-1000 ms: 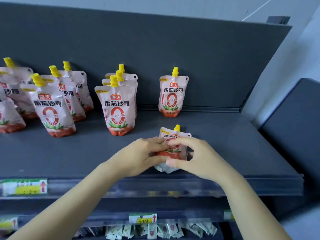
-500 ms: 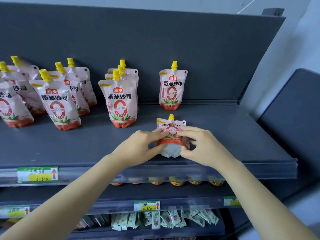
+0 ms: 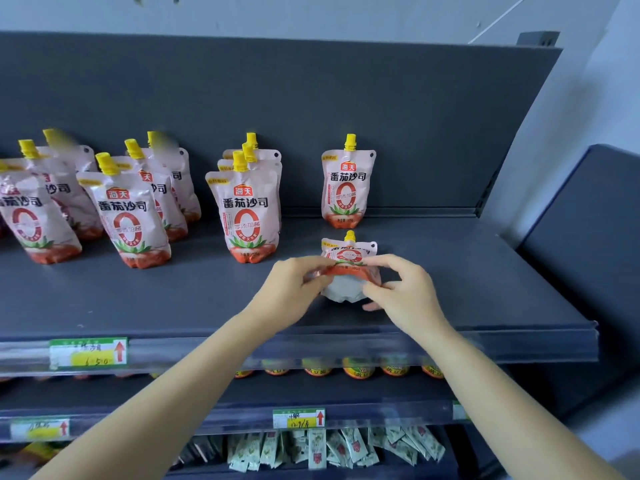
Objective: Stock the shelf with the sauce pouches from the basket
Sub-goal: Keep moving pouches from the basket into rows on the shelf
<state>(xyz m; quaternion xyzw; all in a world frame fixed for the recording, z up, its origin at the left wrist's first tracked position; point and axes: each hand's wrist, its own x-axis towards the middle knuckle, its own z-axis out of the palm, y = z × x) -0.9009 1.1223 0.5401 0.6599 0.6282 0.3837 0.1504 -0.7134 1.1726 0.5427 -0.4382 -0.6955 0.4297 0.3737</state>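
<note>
- Centrally, a person's two bare forearms reach forward over a dark grey shelf (image 3: 467, 289) at about chest level.
- Both hands hold one sauce pouch (image 3: 348, 252) near the shelf's front right area; it is pink and red with a yellow cap.
- The left hand (image 3: 294, 289) pinches the pouch's lower left edge between thumb and curled fingers.
- The right hand (image 3: 405, 292) pinches the lower right edge the same way, fingers bent.
- The pouch tilts backwards, its pale underside facing the viewer and its cap pointing toward the back panel.
- Directly behind it, a single matching pouch (image 3: 348, 188) stands upright against the back panel.
- To the left, a tight row of three pouches (image 3: 247, 216) stands one behind another.
- Further left, a looser group of pouches (image 3: 128, 220) leans at angles.
- A green and yellow price tag (image 3: 88, 353) sits on the shelf's front rail at left.
- Below, jar lids (image 3: 356, 368) and small sachets (image 3: 329, 445) fill the lower shelves.
</note>
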